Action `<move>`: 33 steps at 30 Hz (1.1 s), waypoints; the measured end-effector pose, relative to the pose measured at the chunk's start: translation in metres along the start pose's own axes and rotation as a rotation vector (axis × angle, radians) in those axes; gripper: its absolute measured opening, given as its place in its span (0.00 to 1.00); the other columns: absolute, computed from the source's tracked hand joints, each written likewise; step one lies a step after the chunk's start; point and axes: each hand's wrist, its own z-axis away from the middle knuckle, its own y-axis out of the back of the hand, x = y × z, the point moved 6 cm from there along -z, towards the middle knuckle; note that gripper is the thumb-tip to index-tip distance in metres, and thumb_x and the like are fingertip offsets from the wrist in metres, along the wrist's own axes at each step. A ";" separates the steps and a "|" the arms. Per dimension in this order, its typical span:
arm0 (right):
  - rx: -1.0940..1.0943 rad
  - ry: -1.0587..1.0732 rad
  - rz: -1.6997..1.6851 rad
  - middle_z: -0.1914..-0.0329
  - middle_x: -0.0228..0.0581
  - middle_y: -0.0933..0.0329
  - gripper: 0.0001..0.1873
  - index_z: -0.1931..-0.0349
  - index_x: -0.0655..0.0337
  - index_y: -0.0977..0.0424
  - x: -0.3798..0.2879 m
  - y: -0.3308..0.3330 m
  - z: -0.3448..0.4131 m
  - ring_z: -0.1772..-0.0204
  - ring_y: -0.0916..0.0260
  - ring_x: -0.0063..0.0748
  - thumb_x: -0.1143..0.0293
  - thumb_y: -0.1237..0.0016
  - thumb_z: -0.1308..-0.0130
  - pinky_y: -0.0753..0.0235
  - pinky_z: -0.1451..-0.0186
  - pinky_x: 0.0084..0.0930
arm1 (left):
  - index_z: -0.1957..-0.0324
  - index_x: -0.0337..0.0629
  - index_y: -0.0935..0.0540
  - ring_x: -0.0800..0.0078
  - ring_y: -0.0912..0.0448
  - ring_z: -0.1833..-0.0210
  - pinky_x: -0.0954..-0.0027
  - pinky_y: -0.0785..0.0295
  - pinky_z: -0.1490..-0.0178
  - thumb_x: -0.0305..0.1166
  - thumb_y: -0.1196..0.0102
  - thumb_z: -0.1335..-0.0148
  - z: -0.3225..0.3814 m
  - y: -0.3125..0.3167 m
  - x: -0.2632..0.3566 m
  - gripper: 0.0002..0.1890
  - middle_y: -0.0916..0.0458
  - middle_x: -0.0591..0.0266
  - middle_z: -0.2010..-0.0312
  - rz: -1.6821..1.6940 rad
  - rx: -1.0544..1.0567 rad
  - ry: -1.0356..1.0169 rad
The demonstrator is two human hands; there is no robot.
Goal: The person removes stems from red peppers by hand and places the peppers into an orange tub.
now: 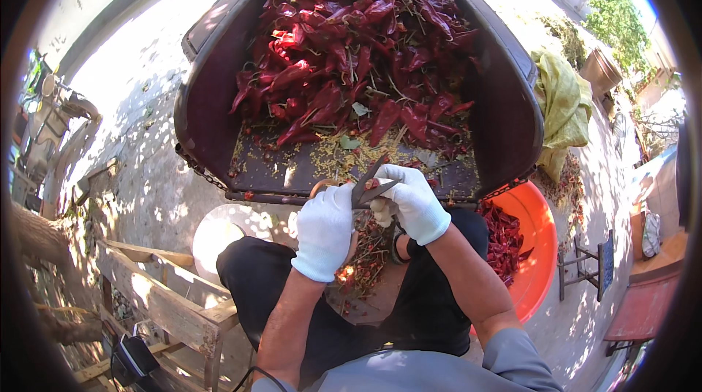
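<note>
My left hand [324, 227], in a white knitted glove, is closed around the handles of dark metal scissors [363, 189]. The blades are apart and point up and to the right. Between them lies a small reddish chili piece [372, 184]. My right hand [411, 203], gloved alike, is at the blades with thumb and fingers pinched together; what it pinches is hard to see. Beyond both hands, a large heap of dried red chilies [351, 52] fills the dark cart bed [274, 164], with yellow seeds scattered near its front edge.
An orange basin [540, 244] with red chilies stands at my right. Stems and scraps [364, 260] lie between my legs. A wooden frame [159, 299] and a round pale stool [225, 230] are at left. A yellow sack [565, 101] and a small stool [589, 266] are at right.
</note>
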 end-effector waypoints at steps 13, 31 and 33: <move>0.088 0.064 0.178 0.74 0.40 0.21 0.06 0.59 0.68 0.25 0.000 -0.004 0.008 0.78 0.25 0.25 0.76 0.54 0.31 0.24 0.74 0.22 | 0.47 0.32 0.26 0.44 0.20 0.59 0.54 0.23 0.57 0.20 0.45 0.56 0.009 0.001 0.010 0.28 0.20 0.44 0.62 0.223 0.105 0.068; -0.088 0.179 0.331 0.55 0.34 0.21 0.13 0.50 0.71 0.26 -0.005 -0.008 0.017 0.49 0.24 0.22 0.83 0.49 0.35 0.25 0.42 0.24 | 0.45 0.32 0.28 0.47 0.22 0.55 0.53 0.26 0.54 0.23 0.40 0.58 0.013 0.007 0.006 0.31 0.22 0.47 0.58 0.128 0.036 0.058; -0.070 0.221 0.349 0.58 0.34 0.20 0.10 0.54 0.70 0.25 -0.007 -0.009 0.018 0.52 0.24 0.20 0.82 0.47 0.36 0.24 0.45 0.23 | 0.45 0.32 0.27 0.47 0.22 0.55 0.54 0.26 0.54 0.23 0.40 0.58 0.014 0.007 0.006 0.31 0.22 0.48 0.58 0.139 0.027 0.041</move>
